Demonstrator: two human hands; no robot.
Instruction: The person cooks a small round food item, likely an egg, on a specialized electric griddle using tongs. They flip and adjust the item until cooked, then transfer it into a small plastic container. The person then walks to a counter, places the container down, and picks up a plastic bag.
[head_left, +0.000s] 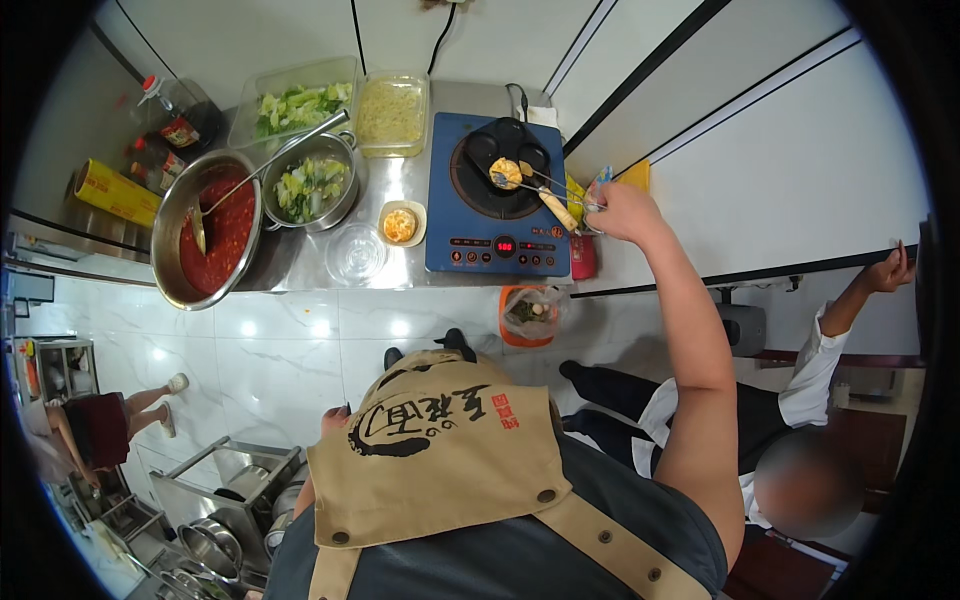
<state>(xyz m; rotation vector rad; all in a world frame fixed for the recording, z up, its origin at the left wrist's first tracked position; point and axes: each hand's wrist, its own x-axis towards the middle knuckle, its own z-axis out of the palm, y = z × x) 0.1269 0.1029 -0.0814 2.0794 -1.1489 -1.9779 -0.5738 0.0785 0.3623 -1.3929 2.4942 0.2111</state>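
Observation:
My right hand (621, 213) grips metal tongs (559, 187) beside the induction cooktop (442, 195). The far ends of the tongs reach to a browned, egg-like round (505, 173) over the black multi-cup pan (510, 139) on the cooktop; whether they squeeze it I cannot tell. The pan's light wooden handle (559, 208) points towards my right hand. My left hand (335, 417) hangs low at my left side by the apron, mostly hidden, with no held thing visible. Another fried round (400, 225) sits in a small square dish left of the cooktop.
Left on the steel counter (300, 262) stand a bowl of red sauce (217, 240) with a ladle, a pot of greens (315, 184), tubs of lettuce (300, 105) and yellowish shreds (391, 112), and bottles (180, 124). An orange bin (525, 337) is below. A person (765, 405) is at the right.

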